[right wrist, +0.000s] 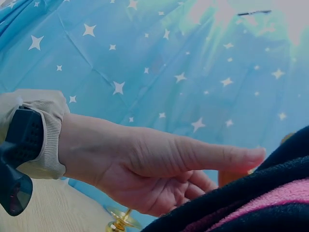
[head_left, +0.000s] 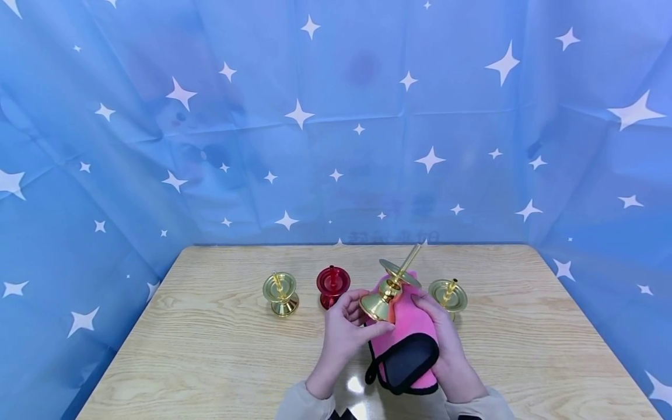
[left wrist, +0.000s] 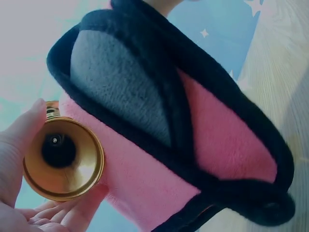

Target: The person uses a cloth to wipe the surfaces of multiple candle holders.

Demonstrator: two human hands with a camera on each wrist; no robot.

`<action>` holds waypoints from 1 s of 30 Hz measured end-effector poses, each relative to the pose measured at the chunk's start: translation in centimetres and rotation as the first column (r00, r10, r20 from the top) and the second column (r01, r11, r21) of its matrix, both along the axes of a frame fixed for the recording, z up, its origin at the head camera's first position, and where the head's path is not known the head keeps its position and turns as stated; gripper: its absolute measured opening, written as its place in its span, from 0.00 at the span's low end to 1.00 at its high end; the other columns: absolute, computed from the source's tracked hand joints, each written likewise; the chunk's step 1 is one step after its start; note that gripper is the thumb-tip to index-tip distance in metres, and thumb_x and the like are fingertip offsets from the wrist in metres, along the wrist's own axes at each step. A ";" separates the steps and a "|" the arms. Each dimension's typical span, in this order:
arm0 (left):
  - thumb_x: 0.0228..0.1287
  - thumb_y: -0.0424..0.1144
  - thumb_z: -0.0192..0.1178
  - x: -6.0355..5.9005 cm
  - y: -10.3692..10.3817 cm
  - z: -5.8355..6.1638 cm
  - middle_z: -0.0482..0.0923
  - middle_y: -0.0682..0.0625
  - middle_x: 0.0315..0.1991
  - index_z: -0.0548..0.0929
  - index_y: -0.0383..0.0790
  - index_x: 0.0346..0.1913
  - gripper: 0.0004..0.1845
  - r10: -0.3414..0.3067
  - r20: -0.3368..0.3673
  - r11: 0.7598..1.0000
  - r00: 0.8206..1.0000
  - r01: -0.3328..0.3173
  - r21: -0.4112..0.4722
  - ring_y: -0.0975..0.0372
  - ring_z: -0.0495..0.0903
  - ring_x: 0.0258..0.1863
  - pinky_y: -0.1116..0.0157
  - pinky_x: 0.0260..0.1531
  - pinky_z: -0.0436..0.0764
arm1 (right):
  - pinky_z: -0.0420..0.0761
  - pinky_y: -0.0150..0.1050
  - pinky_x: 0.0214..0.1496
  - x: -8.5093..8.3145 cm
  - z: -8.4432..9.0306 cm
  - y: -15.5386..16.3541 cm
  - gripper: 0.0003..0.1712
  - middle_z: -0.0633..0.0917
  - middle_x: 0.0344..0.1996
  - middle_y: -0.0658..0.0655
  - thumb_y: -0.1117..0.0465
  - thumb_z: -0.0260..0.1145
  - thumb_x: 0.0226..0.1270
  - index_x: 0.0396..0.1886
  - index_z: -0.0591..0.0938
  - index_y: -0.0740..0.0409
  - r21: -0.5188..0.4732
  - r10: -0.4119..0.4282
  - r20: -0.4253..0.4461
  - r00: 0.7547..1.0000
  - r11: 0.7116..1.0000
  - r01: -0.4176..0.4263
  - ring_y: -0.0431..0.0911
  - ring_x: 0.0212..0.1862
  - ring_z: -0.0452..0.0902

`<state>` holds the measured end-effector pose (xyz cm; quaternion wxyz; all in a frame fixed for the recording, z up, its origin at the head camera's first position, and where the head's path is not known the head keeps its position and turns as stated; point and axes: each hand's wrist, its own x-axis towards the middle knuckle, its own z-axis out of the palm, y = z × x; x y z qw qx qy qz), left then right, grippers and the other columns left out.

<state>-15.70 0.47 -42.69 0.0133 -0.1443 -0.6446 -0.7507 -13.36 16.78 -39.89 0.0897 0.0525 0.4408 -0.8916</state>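
Observation:
My left hand (head_left: 343,329) holds a gold candle holder (head_left: 379,306) by its flared base, thumb and fingers at the rim. The holder tilts, its dish and thin stem pointing up and to the right. In the left wrist view the hollow underside of its base (left wrist: 89,181) faces the camera. A pink cloth mitt (head_left: 415,318) with black trim and a hanging loop lies against the holder. My right hand (head_left: 448,350) grips the mitt from its right side. In the right wrist view, the thumb of the right hand (right wrist: 159,162) stretches over the mitt's edge and some fingers are hidden.
A gold candle holder (head_left: 284,304) stands upright at the left on the wooden table (head_left: 210,350). Beside the left hand stands a red candle holder (head_left: 341,282). Another gold candle holder (head_left: 459,300) is just behind the right hand. A blue starry cloth (head_left: 336,146) hangs behind the table.

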 end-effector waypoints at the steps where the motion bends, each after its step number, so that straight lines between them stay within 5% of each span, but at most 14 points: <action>1: 0.38 0.31 0.76 0.0 0.1 0.0 0.82 0.38 0.42 0.74 0.26 0.50 0.32 0.012 0.001 1.000 1.000 -0.012 -0.002 0.62 0.82 0.38 0.61 0.39 0.81 | 0.73 0.29 0.52 0.0 0.1 -0.1 0.17 0.81 0.43 0.42 0.60 0.44 0.74 0.39 0.80 0.41 0.008 -0.012 0.006 1.000 1.000 0.011 0.34 0.48 0.74; 9: 0.38 0.27 0.75 0.1 0.7 -0.3 0.80 0.38 0.43 0.75 0.27 0.50 0.31 0.159 -0.090 0.987 0.983 -0.155 0.051 0.58 0.81 0.43 0.65 0.44 0.79 | 0.77 0.32 0.48 0.4 0.2 -1.0 0.09 0.83 0.40 0.45 0.58 0.55 0.71 0.41 0.81 0.43 0.131 -0.148 0.008 0.989 0.981 0.146 0.37 0.45 0.78; 12: 0.39 0.25 0.74 0.0 0.8 -0.2 0.79 0.37 0.44 0.74 0.26 0.51 0.31 0.209 -0.146 0.977 0.967 -0.200 0.072 0.57 0.81 0.43 0.64 0.44 0.79 | 0.79 0.33 0.41 0.7 0.0 -1.5 0.08 0.83 0.36 0.47 0.61 0.60 0.67 0.40 0.83 0.45 0.242 -0.244 -0.081 0.966 0.936 0.256 0.39 0.39 0.79; 15: 0.40 0.24 0.73 -0.2 0.7 -0.1 0.79 0.35 0.44 0.74 0.25 0.51 0.30 0.238 -0.168 0.970 0.957 -0.226 0.087 0.54 0.81 0.43 0.63 0.43 0.80 | 0.80 0.31 0.36 1.0 -0.3 -2.0 0.10 0.84 0.32 0.47 0.67 0.63 0.62 0.41 0.85 0.52 0.346 -0.319 -0.233 0.919 0.855 0.385 0.38 0.35 0.79; 17: 0.40 0.24 0.73 -0.2 0.7 0.0 0.78 0.35 0.44 0.74 0.25 0.51 0.30 0.246 -0.160 0.968 0.956 -0.234 0.094 0.53 0.81 0.42 0.63 0.43 0.80 | 0.80 0.30 0.36 1.1 -0.4 -2.2 0.12 0.84 0.32 0.48 0.73 0.64 0.59 0.42 0.85 0.60 0.381 -0.324 -0.382 0.866 0.798 0.467 0.38 0.35 0.80; 19: 0.41 0.23 0.72 -0.3 0.6 0.0 0.79 0.34 0.43 0.74 0.25 0.51 0.29 0.251 -0.153 0.966 0.956 -0.238 0.099 0.51 0.81 0.42 0.63 0.43 0.80 | 0.79 0.28 0.35 1.0 -0.4 -2.3 0.14 0.85 0.34 0.47 0.78 0.63 0.56 0.43 0.83 0.69 0.391 -0.287 -0.555 0.780 0.738 0.550 0.36 0.36 0.80; 23: 0.41 0.23 0.72 -0.4 0.6 -0.1 0.79 0.34 0.42 0.74 0.25 0.51 0.29 0.231 -0.136 0.971 0.963 -0.219 0.098 0.51 0.81 0.42 0.63 0.43 0.80 | 0.73 0.21 0.29 0.4 -0.4 -2.2 0.18 0.84 0.37 0.52 0.86 0.61 0.49 0.41 0.81 0.76 0.328 -0.155 -0.839 0.522 0.621 0.712 0.33 0.31 0.74; 25: 0.42 0.22 0.71 -0.4 0.6 -0.1 0.79 0.34 0.42 0.74 0.25 0.51 0.29 0.218 -0.126 0.973 0.968 -0.206 0.100 0.53 0.81 0.42 0.63 0.43 0.80 | 0.71 0.20 0.29 0.0 -0.4 -2.2 0.19 0.84 0.37 0.56 0.88 0.61 0.44 0.39 0.82 0.76 0.300 -0.100 -0.899 0.427 0.570 0.765 0.34 0.32 0.74; 27: 0.42 0.22 0.71 -0.4 0.6 0.0 0.79 0.34 0.42 0.74 0.24 0.51 0.28 0.202 -0.112 0.976 0.973 -0.191 0.102 0.55 0.81 0.41 0.64 0.44 0.80 | 0.71 0.20 0.30 -0.3 -0.4 -2.2 0.19 0.83 0.36 0.60 0.87 0.62 0.43 0.38 0.82 0.74 0.289 -0.060 -0.922 0.382 0.550 0.784 0.35 0.35 0.74; 30: 0.43 0.21 0.69 -0.3 0.5 0.2 0.78 0.32 0.42 0.73 0.24 0.51 0.28 0.183 -0.099 0.977 0.978 -0.171 0.126 0.59 0.81 0.41 0.64 0.44 0.79 | 0.72 0.20 0.35 -0.5 -0.6 -2.2 0.17 0.83 0.35 0.64 0.85 0.65 0.43 0.37 0.84 0.72 0.295 -0.015 -0.932 0.361 0.546 0.784 0.39 0.41 0.77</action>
